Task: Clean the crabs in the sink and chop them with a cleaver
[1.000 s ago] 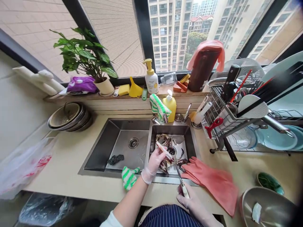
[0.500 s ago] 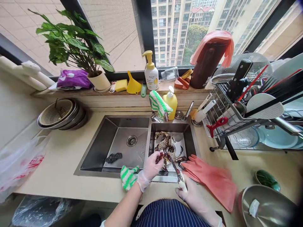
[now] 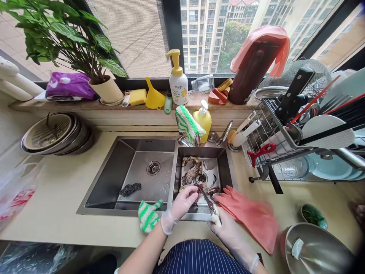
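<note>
Both of my hands wear thin clear gloves over the small right sink basin [image 3: 228, 167]. My left hand [image 3: 182, 203] is closed on a crab [image 3: 194, 190] at the basin's near edge. My right hand [image 3: 224, 228] grips the pale handles of kitchen scissors [image 3: 208, 201], whose blades point up and left at the crab. More crabs [image 3: 194, 173] lie around the drain of that basin. A pink rubber glove [image 3: 251, 215] lies on the counter just right of my right hand.
The large left basin [image 3: 114, 167] holds a steel scourer [image 3: 129, 189]; a green-striped cloth [image 3: 148, 215] hangs over its near rim. A dish rack [image 3: 273, 137] with knives and plates stands right. A steel bowl [image 3: 319, 251], stacked bowls [image 3: 54, 133], soap bottles and a plant ring the sink.
The view has tilted down and closer to the sink. My left hand dropped from holding a pale stick-like thing to gripping a crab at the near edge, and the scissors moved up to it.
</note>
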Motion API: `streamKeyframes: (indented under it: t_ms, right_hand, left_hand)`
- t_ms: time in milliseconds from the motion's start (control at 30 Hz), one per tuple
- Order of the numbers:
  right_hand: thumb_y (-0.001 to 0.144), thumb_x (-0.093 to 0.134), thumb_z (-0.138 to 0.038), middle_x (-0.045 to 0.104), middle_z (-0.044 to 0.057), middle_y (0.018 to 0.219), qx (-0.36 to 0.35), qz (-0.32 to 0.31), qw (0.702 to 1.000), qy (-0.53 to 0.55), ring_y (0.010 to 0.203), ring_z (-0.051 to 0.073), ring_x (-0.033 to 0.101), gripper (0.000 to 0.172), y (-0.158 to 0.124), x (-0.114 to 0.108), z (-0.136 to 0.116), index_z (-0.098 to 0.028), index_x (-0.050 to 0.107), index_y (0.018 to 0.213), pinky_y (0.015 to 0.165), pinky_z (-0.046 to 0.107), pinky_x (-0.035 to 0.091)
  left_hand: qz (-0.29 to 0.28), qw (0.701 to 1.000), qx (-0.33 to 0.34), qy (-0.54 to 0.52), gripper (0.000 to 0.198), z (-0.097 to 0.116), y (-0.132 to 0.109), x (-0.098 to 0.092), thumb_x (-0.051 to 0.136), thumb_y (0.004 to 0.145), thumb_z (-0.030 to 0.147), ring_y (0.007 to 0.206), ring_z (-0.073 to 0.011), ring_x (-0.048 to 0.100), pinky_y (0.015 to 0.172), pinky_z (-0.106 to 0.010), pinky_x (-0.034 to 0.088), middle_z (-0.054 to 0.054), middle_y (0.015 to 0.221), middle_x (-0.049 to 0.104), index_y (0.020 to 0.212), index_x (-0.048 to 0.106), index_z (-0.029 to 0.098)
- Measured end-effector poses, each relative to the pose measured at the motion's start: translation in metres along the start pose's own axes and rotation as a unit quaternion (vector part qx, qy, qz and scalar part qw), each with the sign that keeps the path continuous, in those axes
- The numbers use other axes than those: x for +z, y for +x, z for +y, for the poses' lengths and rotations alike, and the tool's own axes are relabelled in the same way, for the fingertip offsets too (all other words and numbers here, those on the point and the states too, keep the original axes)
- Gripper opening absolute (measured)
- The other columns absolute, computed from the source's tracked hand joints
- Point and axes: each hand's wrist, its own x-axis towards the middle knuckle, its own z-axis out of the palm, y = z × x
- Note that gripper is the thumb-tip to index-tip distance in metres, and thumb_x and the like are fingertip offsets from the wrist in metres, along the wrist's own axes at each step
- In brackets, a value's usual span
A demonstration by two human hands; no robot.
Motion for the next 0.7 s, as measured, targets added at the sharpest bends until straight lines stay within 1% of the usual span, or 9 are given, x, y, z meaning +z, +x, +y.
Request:
streamKeyframes:
  t_ms: [67,100,167,267,333,400,467,533,700]
  right_hand:
    - [0.069,0.053,-0.024,0.066,0.005,0.094,-0.006,-0.008,1.000,0.023,0.091,0.023,0.059,0.025,0.000,-0.002,-0.001,-0.020,0.057,0.093,0.083,0.032,0.043]
    - [0.068,0.054,-0.024,0.065,0.004,0.092,-0.004,-0.017,0.999,0.039,0.090,0.023,0.058,0.025,-0.001,-0.002,-0.001,-0.020,0.056,0.093,0.082,0.031,0.042]
    - [0.066,0.055,-0.025,0.060,0.001,0.085,0.012,-0.036,0.996,0.079,0.082,0.020,0.055,0.024,-0.002,-0.002,-0.002,-0.020,0.053,0.089,0.075,0.029,0.041]
    - [0.066,0.055,-0.028,0.050,-0.002,0.075,0.055,-0.065,0.989,0.122,0.069,0.016,0.045,0.020,-0.003,0.000,0.002,-0.021,0.049,0.083,0.064,0.028,0.036]
    - [0.065,0.056,-0.027,0.048,-0.003,0.073,0.068,-0.067,0.988,0.119,0.067,0.015,0.042,0.019,-0.003,0.002,0.005,-0.021,0.048,0.082,0.063,0.028,0.034]
    - [0.064,0.056,-0.024,0.049,-0.003,0.074,0.070,-0.055,0.992,0.094,0.069,0.015,0.043,0.019,-0.002,0.003,0.008,-0.021,0.048,0.081,0.065,0.028,0.033]
    - [0.064,0.057,-0.023,0.051,-0.002,0.075,0.072,-0.045,0.994,0.070,0.070,0.015,0.044,0.019,-0.001,0.003,0.008,-0.021,0.048,0.080,0.066,0.028,0.033]
    - [0.064,0.058,-0.024,0.051,-0.002,0.074,0.079,-0.049,0.993,0.074,0.068,0.015,0.044,0.018,0.000,0.003,0.006,-0.021,0.048,0.079,0.064,0.028,0.033]
    - [0.065,0.057,-0.028,0.045,-0.004,0.066,0.090,-0.081,0.979,0.162,0.059,0.012,0.039,0.016,-0.001,0.004,0.003,-0.021,0.047,0.075,0.056,0.025,0.032]
  left_hand:
    - [-0.019,0.997,-0.034,-0.063,0.054,0.003,0.001,-0.001,0.066,0.076,0.060,0.078,-0.0180,0.063,0.077,-0.033,0.051,-0.008,0.092,0.068,0.104,0.064,0.014]
    - [-0.019,0.995,-0.045,-0.087,0.054,0.004,0.001,0.000,0.069,0.073,0.060,0.075,-0.0170,0.062,0.075,-0.032,0.050,-0.007,0.090,0.068,0.101,0.063,0.014]
    - [0.001,0.993,-0.051,-0.104,0.050,0.006,0.003,0.001,0.073,0.070,0.057,0.071,-0.0154,0.060,0.074,-0.031,0.049,-0.005,0.084,0.066,0.094,0.062,0.014]
    - [0.062,0.995,-0.029,-0.067,0.042,0.010,0.005,0.005,0.074,0.069,0.052,0.069,-0.0151,0.058,0.070,-0.029,0.048,-0.002,0.078,0.062,0.084,0.060,0.015]
    - [0.098,0.995,-0.016,-0.029,0.038,0.013,0.006,0.007,0.073,0.069,0.048,0.071,-0.0157,0.058,0.069,-0.028,0.047,-0.002,0.076,0.062,0.081,0.059,0.016]
    - [0.114,0.993,-0.017,0.006,0.033,0.014,0.006,0.009,0.071,0.069,0.045,0.072,-0.0162,0.058,0.070,-0.029,0.046,-0.002,0.077,0.062,0.080,0.059,0.016]
    - [0.112,0.993,-0.026,0.039,0.028,0.014,0.005,0.012,0.069,0.070,0.041,0.072,-0.0164,0.057,0.072,-0.029,0.046,-0.003,0.077,0.062,0.079,0.059,0.016]
    - [0.108,0.992,-0.031,0.064,0.026,0.013,0.003,0.015,0.068,0.070,0.039,0.071,-0.0164,0.057,0.073,-0.030,0.045,-0.002,0.077,0.062,0.078,0.059,0.016]
    - [0.089,0.992,-0.052,0.069,0.025,0.014,0.003,0.021,0.066,0.068,0.038,0.069,-0.0155,0.056,0.070,-0.029,0.045,-0.001,0.074,0.061,0.077,0.057,0.017]
